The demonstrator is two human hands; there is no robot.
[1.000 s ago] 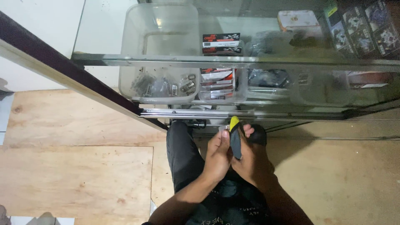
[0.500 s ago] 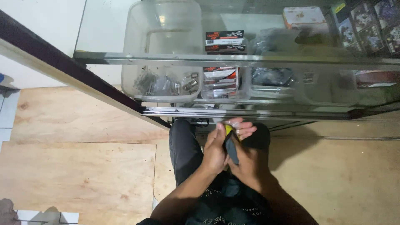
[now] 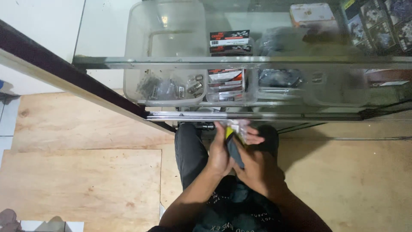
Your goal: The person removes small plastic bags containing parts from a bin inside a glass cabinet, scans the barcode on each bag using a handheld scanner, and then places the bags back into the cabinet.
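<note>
Both hands together at lap level, just below glass counter (image 3: 240, 63) edge. Left hand (image 3: 219, 154) grip clamped on dark flat tool (image 3: 234, 150) with yellow tip. Right hand (image 3: 256, 168) grip wrapped on same tool from other side, fingers (image 3: 253, 138) also pinching small clear bag (image 3: 241, 127) at top. Behind glass: clear plastic bin (image 3: 141, 81) with small metal parts (image 3: 165, 87), stacked packets (image 3: 227, 79) beside it. Plywood floor (image 3: 81, 180) to left.
</note>
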